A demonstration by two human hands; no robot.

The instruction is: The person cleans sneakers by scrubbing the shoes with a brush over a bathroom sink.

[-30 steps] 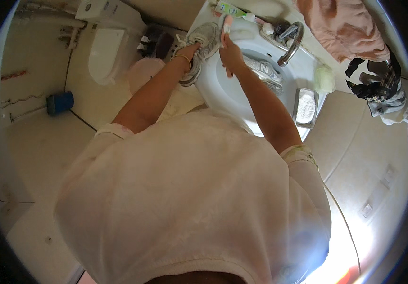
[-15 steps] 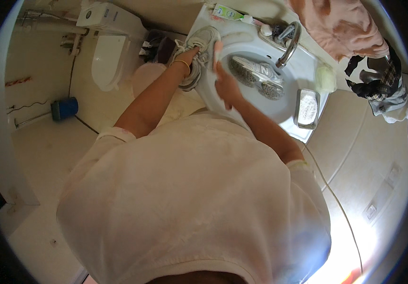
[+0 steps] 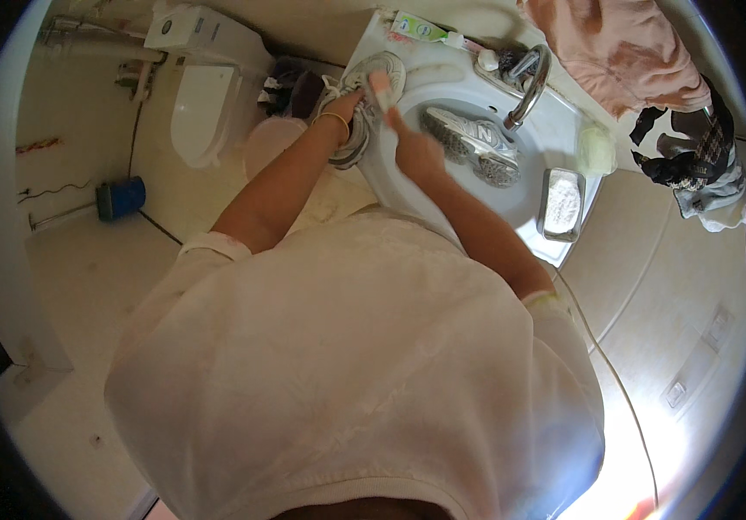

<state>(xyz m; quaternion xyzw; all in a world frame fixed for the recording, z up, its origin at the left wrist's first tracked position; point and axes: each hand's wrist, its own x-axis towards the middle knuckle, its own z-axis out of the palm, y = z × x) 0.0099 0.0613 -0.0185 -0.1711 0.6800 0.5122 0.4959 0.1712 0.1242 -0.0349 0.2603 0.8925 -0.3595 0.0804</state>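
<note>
A grey-white sneaker (image 3: pixel 389 64) is held at the left edge of the white sink. My left hand (image 3: pixel 350 106) reaches into its opening, with the fingers mostly hidden inside. Closed round the handle of a brush, my right hand (image 3: pixel 421 158) is just right of that shoe. The pale pink brush head (image 3: pixel 380 88) is over the shoe's side; whether it touches cannot be made out. A second grey sneaker (image 3: pixel 477 139) lies on its side in the basin (image 3: pixel 512 206), its sole partly showing.
A chrome tap (image 3: pixel 533 91) rises behind the basin. On the right rim are a tray (image 3: pixel 562 204) with something white in it and a pale green lump (image 3: pixel 596 149). A green-and-white box (image 3: pixel 419 27) lies at the back. Left stand a toilet (image 3: pixel 204 113) and a pinkish bin (image 3: pixel 275 144).
My right hand has tilted the brush leftward, bringing its head from beside the held sneaker to over it. My left hand and the sneaker in the basin have hardly moved.
</note>
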